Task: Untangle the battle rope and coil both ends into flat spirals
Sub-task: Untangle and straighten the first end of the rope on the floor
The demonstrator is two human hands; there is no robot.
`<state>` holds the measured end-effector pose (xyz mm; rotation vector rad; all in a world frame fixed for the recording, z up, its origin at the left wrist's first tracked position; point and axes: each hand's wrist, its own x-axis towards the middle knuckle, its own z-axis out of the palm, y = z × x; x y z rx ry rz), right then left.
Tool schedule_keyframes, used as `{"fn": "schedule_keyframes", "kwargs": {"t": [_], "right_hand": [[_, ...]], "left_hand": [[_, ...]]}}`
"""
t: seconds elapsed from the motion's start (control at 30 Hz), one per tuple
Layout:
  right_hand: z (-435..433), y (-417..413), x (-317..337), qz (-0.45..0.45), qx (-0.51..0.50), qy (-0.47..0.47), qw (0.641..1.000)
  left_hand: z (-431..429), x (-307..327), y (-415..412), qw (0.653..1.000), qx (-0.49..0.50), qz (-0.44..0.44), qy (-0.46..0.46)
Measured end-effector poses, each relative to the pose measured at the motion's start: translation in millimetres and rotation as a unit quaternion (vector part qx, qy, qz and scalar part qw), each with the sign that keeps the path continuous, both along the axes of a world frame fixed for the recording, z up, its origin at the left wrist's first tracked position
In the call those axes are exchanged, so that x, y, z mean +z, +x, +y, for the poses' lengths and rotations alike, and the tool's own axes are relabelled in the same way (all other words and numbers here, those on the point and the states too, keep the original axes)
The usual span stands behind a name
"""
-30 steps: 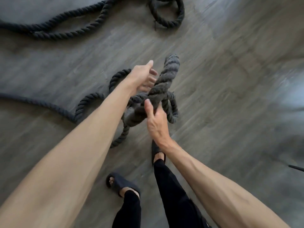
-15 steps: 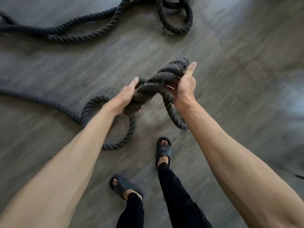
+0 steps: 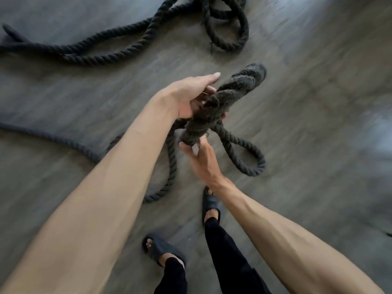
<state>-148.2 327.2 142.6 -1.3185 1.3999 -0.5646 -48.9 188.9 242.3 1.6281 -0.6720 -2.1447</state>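
Observation:
A thick dark battle rope point(image 3: 235, 88) is lifted off the floor in a doubled, twisted bundle at the middle of the view. My left hand point(image 3: 191, 96) grips the bundle from the left near its upper part. My right hand point(image 3: 201, 158) holds the bundle's lower end from below, fingers curled around it. A loop of the same rope point(image 3: 244, 158) hangs down to the floor on the right, and another curve point(image 3: 169, 170) runs under my left forearm. More of the rope point(image 3: 101, 54) lies in loose bends on the far floor, with a tangled loop point(image 3: 231, 32) at the top.
The floor is grey wood planks point(image 3: 318, 124). My feet in dark slides point(image 3: 210, 204) point(image 3: 161, 251) stand just below the held bundle, close to the lower rope curve. A rope length point(image 3: 53, 139) trails off to the left edge.
My right hand has let go of the bundle's upper end and come down to grip its lower end. My left hand has shifted up onto the upper part. The bundle now stands steeper.

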Motion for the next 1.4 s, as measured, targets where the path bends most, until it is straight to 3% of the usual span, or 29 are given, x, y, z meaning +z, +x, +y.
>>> {"fn": "schedule_keyframes", "kwargs": {"t": [0.1, 0.17, 0.23, 0.37, 0.47, 0.57, 0.63, 0.73, 0.8, 0.9, 1.07, 1.13, 1.23, 1.3, 1.4], "right_hand": [[-11, -2, 9, -0.016, -0.085, 0.048, 0.995], [-33, -3, 24, -0.068, -0.187, 0.086, 0.976], [-64, -10, 41, -0.116, -0.265, 0.107, 0.951], [-120, -33, 62, -0.109, -0.276, 0.105, 0.949], [-159, -40, 66, -0.127, -0.329, 0.136, 0.926], [-179, -39, 59, -0.211, -0.372, 0.148, 0.892], [-170, -29, 49, -0.207, -0.317, 0.135, 0.916], [-134, -11, 8, -0.051, -0.093, 0.136, 0.985], [-103, -1, -17, -0.008, 0.063, 0.167, 0.984], [-85, 20, -39, -0.015, 0.119, 0.221, 0.968], [-133, 65, -61, -0.119, -0.057, 0.337, 0.932], [-158, 72, -67, -0.117, -0.099, 0.331, 0.931], [-175, 54, -81, -0.041, -0.117, 0.305, 0.944], [-169, 25, -97, 0.02, -0.116, 0.315, 0.942], [-144, -32, -133, 0.088, -0.135, 0.332, 0.93]], "left_hand": [[2, -20, 0, 0.997, 0.024, -0.052, -0.058], [12, -43, 4, 0.98, 0.0, -0.152, -0.127], [30, -70, 18, 0.968, 0.002, -0.21, -0.133], [70, -107, 49, 0.984, -0.072, -0.139, -0.08], [59, -98, 40, 0.996, -0.014, -0.088, -0.031], [20, -83, 33, 0.991, 0.042, -0.124, -0.01], [-14, -76, 32, 0.985, 0.068, -0.158, 0.003], [-64, -69, 26, 0.963, 0.039, -0.265, -0.006], [-97, -63, 16, 0.95, 0.006, -0.309, -0.038], [-133, -61, 1, 0.939, -0.078, -0.319, -0.105], [-172, -76, -31, 0.857, -0.235, -0.37, -0.273], [-186, -89, -44, 0.788, -0.288, -0.436, -0.325], [-201, -114, -53, 0.686, -0.363, -0.512, -0.367], [-202, -134, -55, 0.674, -0.369, -0.52, -0.374], [-182, -174, -65, 0.712, -0.353, -0.502, -0.342]]}}
